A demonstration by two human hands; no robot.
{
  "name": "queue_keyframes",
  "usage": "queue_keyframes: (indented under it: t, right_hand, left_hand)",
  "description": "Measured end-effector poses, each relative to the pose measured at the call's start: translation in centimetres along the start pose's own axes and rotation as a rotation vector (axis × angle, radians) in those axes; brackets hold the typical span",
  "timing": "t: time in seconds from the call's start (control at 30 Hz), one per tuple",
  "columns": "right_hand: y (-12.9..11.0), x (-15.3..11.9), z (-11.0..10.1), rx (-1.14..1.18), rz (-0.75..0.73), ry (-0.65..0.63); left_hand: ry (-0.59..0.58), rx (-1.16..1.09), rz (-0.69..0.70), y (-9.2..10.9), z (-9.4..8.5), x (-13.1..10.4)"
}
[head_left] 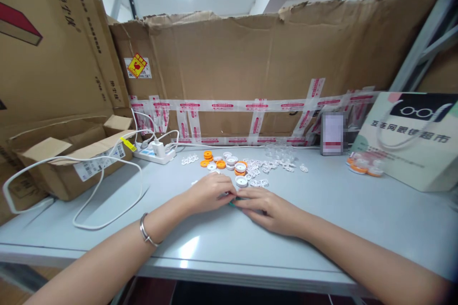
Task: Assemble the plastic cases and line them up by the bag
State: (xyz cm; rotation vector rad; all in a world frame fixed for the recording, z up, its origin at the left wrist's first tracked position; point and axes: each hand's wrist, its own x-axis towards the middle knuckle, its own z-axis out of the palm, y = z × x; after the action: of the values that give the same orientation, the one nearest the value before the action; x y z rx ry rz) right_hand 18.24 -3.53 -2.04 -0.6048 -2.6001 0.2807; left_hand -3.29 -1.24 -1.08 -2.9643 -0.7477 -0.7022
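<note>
My left hand (212, 194) and my right hand (271, 208) meet low over the middle of the table. Between their fingertips shows a sliver of a small teal piece (232, 204), most of it covered by the fingers. My left fingers are curled in a pinch, and those of my right hand reach in flatter, their tips pressed together at the same piece. Just beyond the hands lie a white round ring-like part (241, 181), an orange one (221, 164) and several more like them. Small white lattice-like pieces (254, 167) are scattered to their right.
Clear plastic parts (281, 151) lie behind. A white power strip (154, 152) with looping cables and an open carton (71, 167) are at left. At right stand a phone (332, 133), a paper bag (408, 147) and a clear-and-orange bundle (365, 166). Cardboard (229, 62) walls the back.
</note>
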Motion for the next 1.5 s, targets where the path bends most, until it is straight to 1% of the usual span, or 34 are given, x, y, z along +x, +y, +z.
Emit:
queue_keyframes:
  t: [0.2,0.4,0.47,0.6,0.7,0.87,0.93,1.07,1.17,1.37,1.5]
  right_hand:
    - [-0.1,0.0,-0.1,-0.007,-0.001,0.008]
    - [0.0,-0.2,0.1,-0.006,0.003,0.008]
    - [0.0,-0.2,0.1,-0.003,0.014,-0.004]
    - [-0.1,0.0,0.1,0.006,0.01,-0.051]
    - [-0.1,0.0,0.2,-0.001,0.01,-0.03]
    - [0.6,-0.2,0.7,0.01,0.076,0.135]
    - [0.8,-0.2,0.9,0.016,0.091,0.164]
    - [1.0,0.0,1.0,-0.003,0.042,0.184]
    - [1.0,0.1,1.0,-0.017,0.021,0.201]
    - [0.8,0.0,1.0,-0.008,0.011,0.214]
    - [0.5,0.1,1.0,-0.012,0.01,0.208]
  left_hand:
    - [-0.028,-0.023,-0.005,0.0,0.0,0.0]
    - [-0.059,-0.159,0.0,-0.1,-0.4,-0.3]
    - [-0.078,-0.129,0.008,0.1,-0.6,-0.3]
    - [-0.107,0.027,0.066,0.7,-0.8,-0.5]
    - [-0.108,0.039,0.077,0.7,-1.0,-0.6]
    - [-0.112,-0.085,0.04,0.3,-1.0,-0.6]
    - [-0.106,-0.127,0.028,0.1,-0.8,-0.5]
    - [-0.056,-0.194,-0.051,-0.3,-0.3,-0.5]
    - [-0.021,-0.236,-0.129,-0.5,-0.4,-0.5]
    - [-0.071,-0.3,-0.132,-0.6,-0.6,-0.6]
    - [-0.057,-0.344,-0.166,-0.5,-0.5,-0.6]
